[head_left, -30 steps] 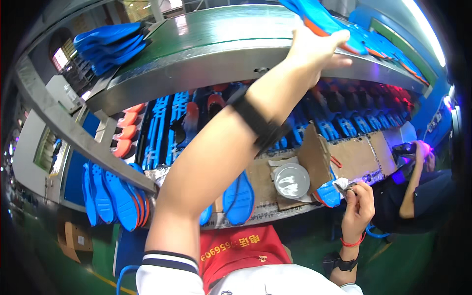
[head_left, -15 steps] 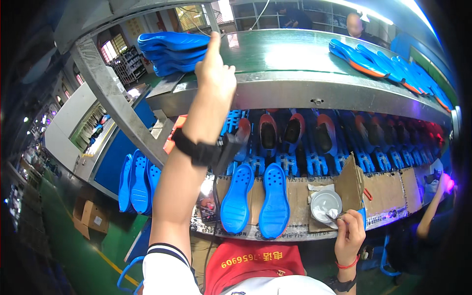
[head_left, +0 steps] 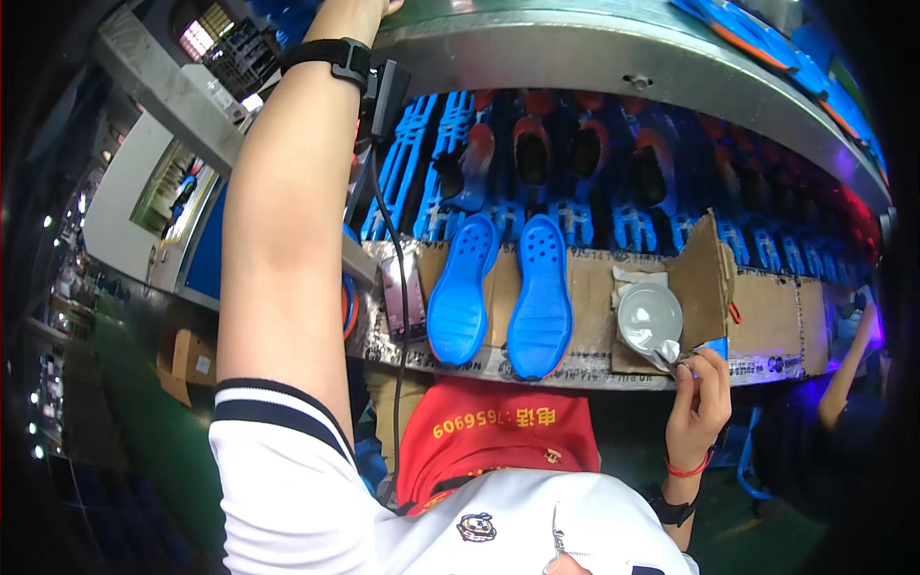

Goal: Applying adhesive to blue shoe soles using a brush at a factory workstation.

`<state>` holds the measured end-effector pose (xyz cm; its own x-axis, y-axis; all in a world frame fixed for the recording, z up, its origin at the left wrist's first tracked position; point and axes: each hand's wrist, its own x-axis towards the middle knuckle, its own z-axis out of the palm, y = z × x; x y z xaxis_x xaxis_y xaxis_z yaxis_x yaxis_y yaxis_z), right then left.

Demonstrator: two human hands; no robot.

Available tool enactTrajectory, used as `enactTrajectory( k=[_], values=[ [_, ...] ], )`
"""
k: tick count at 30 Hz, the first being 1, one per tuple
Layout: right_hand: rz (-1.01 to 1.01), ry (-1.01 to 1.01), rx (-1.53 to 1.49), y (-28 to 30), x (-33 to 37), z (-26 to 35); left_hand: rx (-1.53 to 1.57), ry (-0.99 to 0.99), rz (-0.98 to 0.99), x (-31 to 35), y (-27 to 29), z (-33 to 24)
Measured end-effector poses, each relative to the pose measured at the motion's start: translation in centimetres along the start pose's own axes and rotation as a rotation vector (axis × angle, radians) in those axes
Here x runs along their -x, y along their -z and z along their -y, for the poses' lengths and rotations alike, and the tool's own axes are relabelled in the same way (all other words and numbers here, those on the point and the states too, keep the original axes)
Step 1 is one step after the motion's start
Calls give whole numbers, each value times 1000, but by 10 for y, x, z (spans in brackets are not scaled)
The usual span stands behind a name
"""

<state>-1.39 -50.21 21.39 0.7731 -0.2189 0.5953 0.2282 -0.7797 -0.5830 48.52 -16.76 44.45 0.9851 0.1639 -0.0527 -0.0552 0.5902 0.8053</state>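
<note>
My left arm reaches up to the top edge of the view. Only part of my left hand [head_left: 369, 8] shows there, its fingers mostly cut off, close to a stack of blue shoe soles [head_left: 284, 21]. My right hand [head_left: 702, 402] is closed in a pinch at the near rim of a white bowl [head_left: 650, 316]. What it pinches is thin and mostly hidden, beside a crumpled white scrap [head_left: 669, 351]. Between my arms, a blue sole [head_left: 460, 297] and a second blue sole [head_left: 541, 297] lie side by side on the cardboard-covered ledge [head_left: 596, 331].
Behind the ledge, shoes [head_left: 533, 153] stand among blue racks [head_left: 402, 158] under a metal-edged conveyor [head_left: 537, 62]. More blue soles [head_left: 757, 38] lie at its far right. An upright cardboard flap [head_left: 704, 278] stands beside the bowl. A dark cable [head_left: 398, 259] hangs on the left. Another person's arm [head_left: 848, 369] is at right.
The view has tilted down, so the conveyor and soles sit higher. My left hand has mostly left the top of the picture near the stack. My right hand stays by the bowl.
</note>
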Motion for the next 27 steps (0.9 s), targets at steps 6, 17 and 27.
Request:
enactTrajectory(
  k=[6, 17, 27],
  values=[
    [41, 70, 0, -3, 7, 2, -33, 104, 271, 138, 31, -32],
    [15, 10, -4, 3, 10, 8, -94, 164, 352, 426, 140, 42],
    [23, 1, -5, 2, 9, 12, -142, 534, 560, 433, 186, 194]
  ],
)
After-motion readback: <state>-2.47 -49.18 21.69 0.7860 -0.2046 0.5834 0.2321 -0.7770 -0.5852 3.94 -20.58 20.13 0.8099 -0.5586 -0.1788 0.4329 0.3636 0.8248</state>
